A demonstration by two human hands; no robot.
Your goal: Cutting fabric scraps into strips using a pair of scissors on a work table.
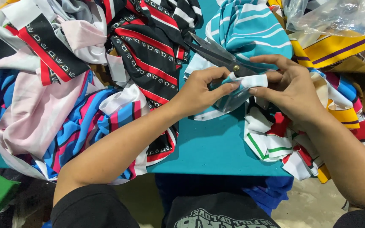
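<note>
I see the left hand (199, 90) and right hand (290, 88) pinching a limp turquoise-striped fabric piece (239, 90) together (scissors (216, 55) at eleven o'clock); I'd grip its folded edge.

**Wearer's clothing, head view**

We note bare forearms and bare hands, left hand (199, 93) and right hand (290, 90), no gloves or jewellery visible. We wear a black short-sleeved shirt (216, 213) with grey printed lettering across the chest.
</note>
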